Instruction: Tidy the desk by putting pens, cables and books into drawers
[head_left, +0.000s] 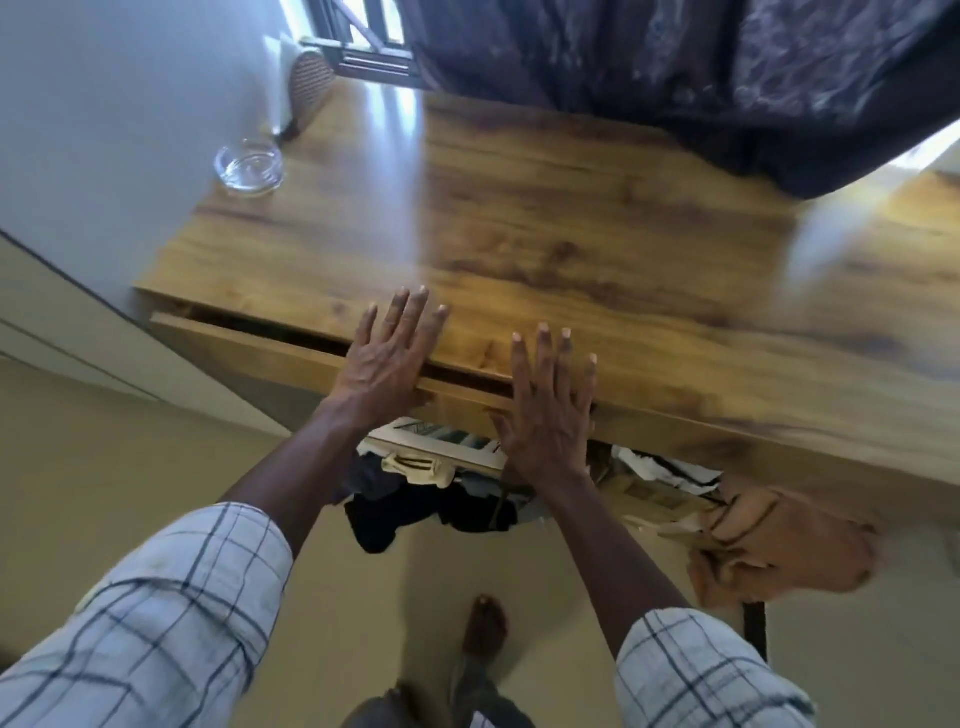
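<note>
Sleeve (156, 623), left hand (387, 358), right hand (550, 410), drawer (249, 340), desk (571, 234)

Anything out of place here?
Drawer sits ajar, and the gap looks wider toward its left end; left hand and right hand lie flat against it. Clothes heap spills from under the desk.

Can't see inside the drawer (260, 340), just a dark slit, and the left hand (387, 364) and right hand (550, 410) cover part of its front. The desk (571, 234) runs off the right edge, the curtain (675, 78) off the top. The pile (441, 504) underneath is half hidden and blurry.
</note>
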